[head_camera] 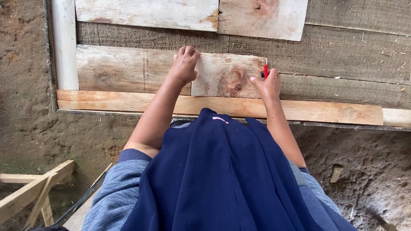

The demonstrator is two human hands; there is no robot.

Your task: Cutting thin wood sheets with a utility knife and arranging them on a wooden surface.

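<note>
Rough knotted board (227, 79): left hand (185, 64) flat; right hand (268, 84) grips, seemingly, red pencil (265, 68).

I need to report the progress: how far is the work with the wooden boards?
Done: two pale boards lie in the top row, and a left board in the second row. In hand: the left hand presses the short knotted board; the right hand holds a red pencil at its right end. Left: the grey surface to the right is bare.

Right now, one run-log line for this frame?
left hand: pressing short plank flat | right hand: red pencil at plank's right end | long board along the near edge
</note>
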